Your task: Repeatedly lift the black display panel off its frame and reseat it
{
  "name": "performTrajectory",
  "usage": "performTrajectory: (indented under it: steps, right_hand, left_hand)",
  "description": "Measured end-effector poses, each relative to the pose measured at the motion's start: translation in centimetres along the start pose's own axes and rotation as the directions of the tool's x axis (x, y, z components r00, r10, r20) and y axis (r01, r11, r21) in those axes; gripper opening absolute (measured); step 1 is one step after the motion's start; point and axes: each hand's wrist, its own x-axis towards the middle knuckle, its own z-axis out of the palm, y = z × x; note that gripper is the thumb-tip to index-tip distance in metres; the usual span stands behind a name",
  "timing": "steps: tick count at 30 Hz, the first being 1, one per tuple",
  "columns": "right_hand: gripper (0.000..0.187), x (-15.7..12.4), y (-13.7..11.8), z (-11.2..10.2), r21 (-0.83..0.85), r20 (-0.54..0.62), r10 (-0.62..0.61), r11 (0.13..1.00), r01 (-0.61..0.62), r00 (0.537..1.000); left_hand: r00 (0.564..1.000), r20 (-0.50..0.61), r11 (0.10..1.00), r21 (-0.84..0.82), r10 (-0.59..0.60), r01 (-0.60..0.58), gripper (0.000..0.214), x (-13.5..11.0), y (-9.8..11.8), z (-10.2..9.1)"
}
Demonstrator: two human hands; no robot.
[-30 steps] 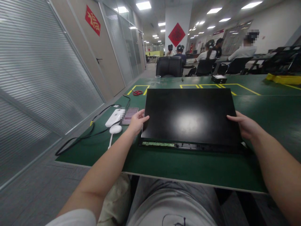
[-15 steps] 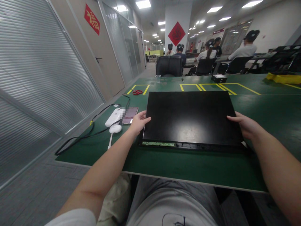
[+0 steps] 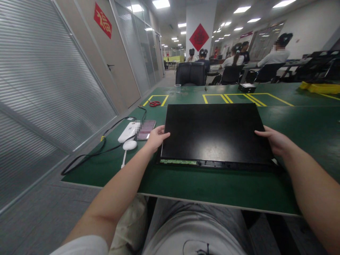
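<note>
A large flat black display panel [image 3: 215,132] lies on the green table [image 3: 202,186] in front of me, with a strip of green circuit board and dark frame showing along its near edge. My left hand [image 3: 155,139] grips the panel's left edge, thumb on top. My right hand [image 3: 273,141] grips its right edge the same way. Both hands are closed on the panel.
Left of the panel lie a phone [image 3: 147,129], a white power strip [image 3: 127,131], a white puck with cord [image 3: 129,145] and a black cable. Farther back: red scissors [image 3: 154,103], a plastic cup [image 3: 177,88], yellow floor-tape boxes, a black chair [image 3: 190,74]. Several people sit at far tables.
The far edge of the panel has come down, so it now lies flatter on the table. Both hands stay on its side edges.
</note>
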Motion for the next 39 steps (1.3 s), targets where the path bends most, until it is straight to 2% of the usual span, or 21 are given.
performTrajectory:
  steps: [10,22,31,34,39]
  right_hand:
    - [0.041,-0.2,0.0,0.3,-0.026,-0.056,-0.006,1.000,0.005,0.998]
    - [0.054,2.2,1.3,-0.7,-0.112,-0.156,-0.209,0.975,0.193,0.965]
    - [0.054,2.3,1.6,-0.6,-0.179,-0.189,-0.234,0.963,0.201,0.954]
    - [0.053,2.5,1.8,-0.7,-0.204,-0.191,-0.238,0.959,0.199,0.952]
    - [0.051,2.3,1.8,-0.4,-0.198,-0.199,-0.208,0.966,0.168,0.958]
  left_hand:
    - [1.000,0.001,0.999,0.044,-0.002,0.002,0.042,-0.2,0.2,0.2]
    - [0.999,0.031,0.988,0.148,0.042,-0.046,0.041,0.1,-0.2,0.0]
    - [0.995,0.090,0.985,0.160,0.047,-0.061,0.043,0.2,-0.6,-0.1]
    - [0.993,0.075,0.965,0.239,0.089,-0.105,0.042,0.3,-0.7,-0.3]
    - [0.981,-0.027,0.873,0.461,0.191,-0.157,0.041,0.7,-1.3,-1.1]
